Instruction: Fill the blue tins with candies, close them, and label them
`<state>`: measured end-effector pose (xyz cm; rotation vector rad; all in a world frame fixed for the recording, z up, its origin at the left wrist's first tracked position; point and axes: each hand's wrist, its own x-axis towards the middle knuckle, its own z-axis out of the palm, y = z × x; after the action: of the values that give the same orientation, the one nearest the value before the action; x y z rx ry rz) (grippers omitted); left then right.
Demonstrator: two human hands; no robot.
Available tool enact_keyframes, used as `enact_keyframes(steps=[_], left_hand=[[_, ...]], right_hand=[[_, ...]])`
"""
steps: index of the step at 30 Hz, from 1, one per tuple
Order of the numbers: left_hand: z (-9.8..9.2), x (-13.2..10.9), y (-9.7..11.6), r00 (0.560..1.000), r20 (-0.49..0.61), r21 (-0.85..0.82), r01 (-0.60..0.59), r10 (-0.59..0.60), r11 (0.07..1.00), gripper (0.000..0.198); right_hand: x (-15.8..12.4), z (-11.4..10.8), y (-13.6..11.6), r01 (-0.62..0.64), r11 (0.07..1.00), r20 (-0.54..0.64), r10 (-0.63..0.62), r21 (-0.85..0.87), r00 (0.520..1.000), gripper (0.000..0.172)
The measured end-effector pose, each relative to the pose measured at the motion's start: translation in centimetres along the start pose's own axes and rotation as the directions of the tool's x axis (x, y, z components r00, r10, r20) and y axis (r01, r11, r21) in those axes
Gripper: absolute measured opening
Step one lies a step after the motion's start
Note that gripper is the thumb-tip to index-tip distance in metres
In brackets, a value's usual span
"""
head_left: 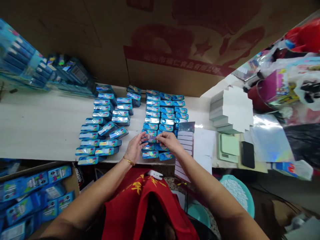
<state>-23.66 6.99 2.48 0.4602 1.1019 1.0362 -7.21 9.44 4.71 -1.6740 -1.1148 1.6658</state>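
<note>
Blue flip-top packs (152, 108) stand in rows at the middle of the table, with glossy tops facing up. Over the near rows, my right hand (168, 140) pinches a small translucent sticker (151, 137) between thumb and fingertips. My left hand (136, 145) is at the sticker's other end, its fingers apart and curved; whether they touch it I cannot tell. A sheet of label strips (185, 143) lies by my right wrist and overhangs the table's front edge. More blue packs (96, 128) stand in uneven rows to the left, some askew.
A large cardboard box (160, 73) walls off the back. On the right are stacked white cards (232, 108), a small scale (228, 146), a black phone (247, 154) and a silvery sheet (271, 138). A carton of blue packs (32, 186) sits lower left; a teal basin (236, 191) lower right.
</note>
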Motion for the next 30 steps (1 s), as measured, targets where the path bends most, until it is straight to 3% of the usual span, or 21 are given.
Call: enact_keyframes(steps=[4, 8, 11, 15, 21, 23, 26, 28, 30], left_hand=[[-1.9, 1.0, -0.9, 0.987, -0.145, 0.234, -0.033, 0.068, 0.972, 0.047], [-4.1, 2.5, -2.4, 0.977, -0.165, 0.356, -0.072, 0.138, 0.932, 0.043], [-5.3, 3.2, -3.0, 0.964, -0.147, 0.466, -0.131, 0.222, 0.875, 0.04], [-5.8, 3.8, -3.5, 0.958, -0.115, 0.579, -0.151, 0.264, 0.801, 0.037], [-6.0, 5.1, -4.6, 0.971, -0.151, 0.518, -0.081, 0.184, 0.852, 0.034], [-6.3, 5.5, -5.0, 0.969, -0.14, 0.543, -0.094, 0.201, 0.834, 0.034], [-6.9, 5.6, -5.1, 0.969, -0.124, 0.617, -0.094, 0.215, 0.782, 0.033], [-6.7, 5.4, -4.4, 0.957, -0.133, 0.691, -0.098, 0.259, 0.716, 0.03], [-5.5, 5.1, -3.1, 0.913, -0.13, 0.767, -0.155, 0.386, 0.623, 0.028]], right_hand=[[1.4, 1.7, 1.8, -0.057, 0.995, 0.002, 0.058, -0.088, 0.998, 0.015], [2.3, 2.8, 3.0, 0.017, 0.951, -0.068, -0.04, -0.31, 0.997, 0.018], [2.7, 3.4, 3.5, 0.055, 0.844, -0.118, -0.138, -0.533, 0.983, 0.019], [2.7, 3.9, 3.5, 0.068, 0.714, -0.115, -0.205, -0.697, 0.972, 0.02], [1.6, 4.3, 2.9, 0.012, 0.446, -0.099, -0.226, -0.895, 0.969, 0.024], [0.9, 4.3, 3.1, 0.066, 0.316, -0.022, -0.267, -0.947, 0.963, 0.027], [0.1, 4.4, 3.6, 0.229, 0.129, 0.184, -0.288, -0.965, 0.94, 0.035], [-0.2, 4.3, 3.8, 0.284, 0.084, 0.251, -0.28, -0.955, 0.927, 0.04], [-0.4, 3.1, 3.6, 0.317, 0.112, 0.27, -0.31, -0.942, 0.912, 0.039]])
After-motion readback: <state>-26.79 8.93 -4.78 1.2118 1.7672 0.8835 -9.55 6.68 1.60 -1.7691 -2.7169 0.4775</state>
